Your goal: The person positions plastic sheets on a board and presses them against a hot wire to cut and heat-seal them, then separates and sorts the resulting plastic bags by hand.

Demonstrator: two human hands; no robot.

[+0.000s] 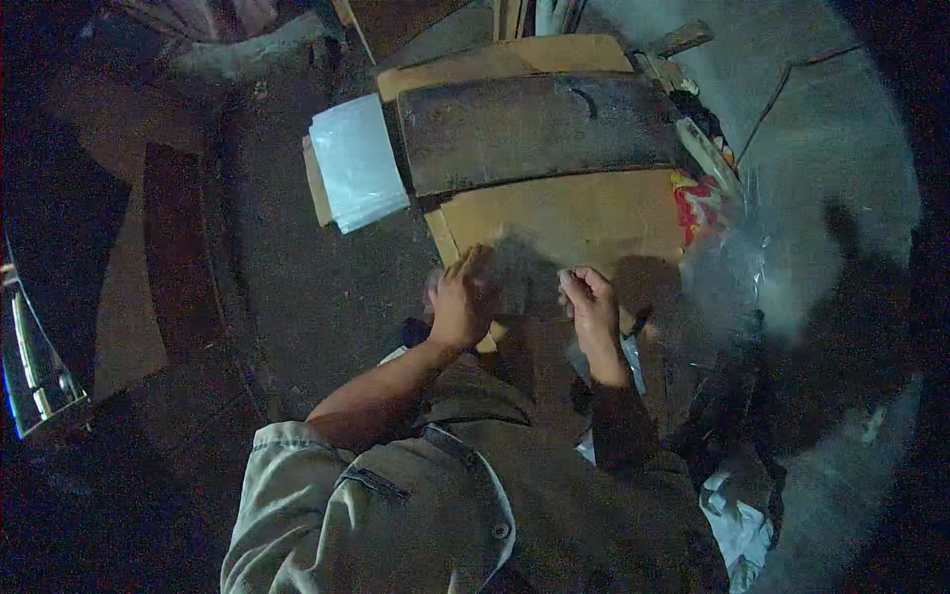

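My left hand [460, 305] is over the near left edge of a cardboard sheet [594, 213], its fingers bent and smeared by motion. To its right, my right hand [591, 302] is closed in a pinch, with the thumb against the fingers. What it pinches is too small and blurred to make out. Between the two hands is a blurred, greyish, see-through patch [524, 267]; its edges are unclear. Beyond the hands, a dark worn board [539, 129] lies across the cardboard. A stack of clear plastic bags or sheets [358, 166] lies to the left of the board.
A red and yellow packet [698, 208] and clear plastic film [727, 277] are at the right edge of the cardboard. White crumpled material [734, 525] is at the lower right. A bent rod [782, 89] lies on the concrete floor, and a shiny curved object [35, 361] is at far left.
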